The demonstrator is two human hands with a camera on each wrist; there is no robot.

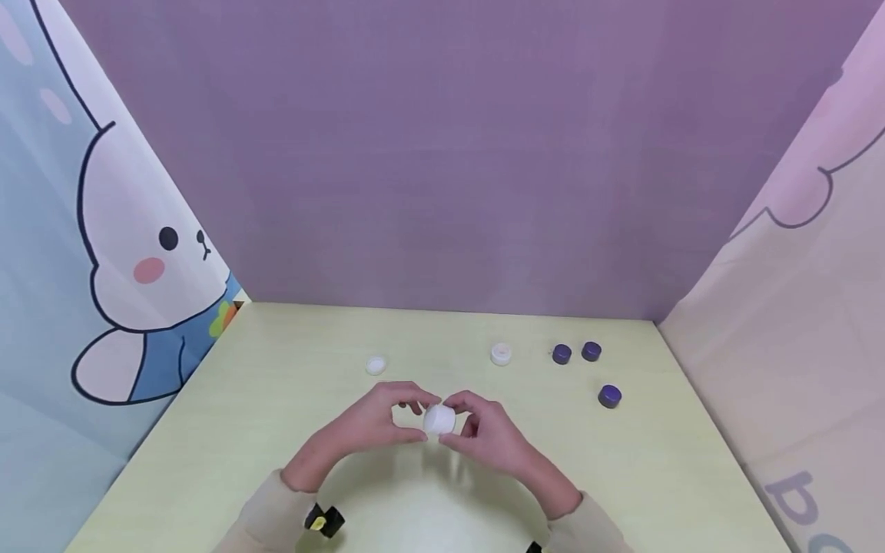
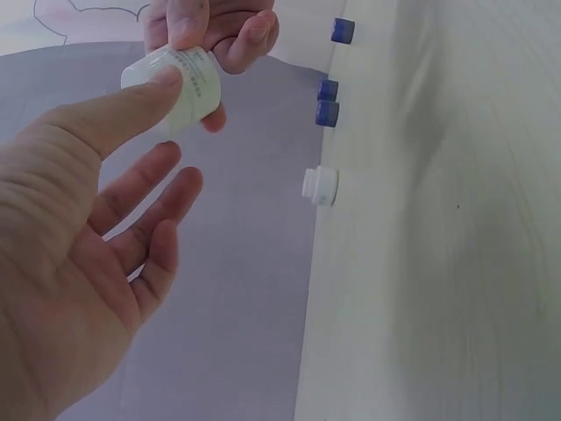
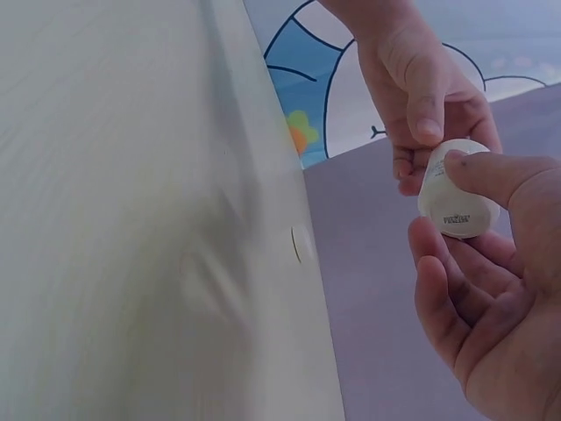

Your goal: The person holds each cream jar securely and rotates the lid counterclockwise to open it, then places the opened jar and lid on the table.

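Between my two hands, above the table, is a small white jar (image 1: 439,420) with fine print on its side. My left hand (image 1: 387,415) pinches it from the left; in the left wrist view its thumb lies along the jar (image 2: 200,88) while the other fingers bend loosely below. From the opposite side my right hand (image 1: 491,434) grips it by thumb and fingers. The right wrist view shows the right thumb pressed on the jar (image 3: 458,197). Contact of the left index finger is partly hidden.
A flat white disc, perhaps a lid (image 1: 376,365), lies behind my left hand. Further right stands a white round container (image 1: 501,354) with a narrower top. Three dark blue caps (image 1: 610,396) sit on the right of the pale table (image 1: 276,346). A purple wall (image 1: 442,153) closes the back.
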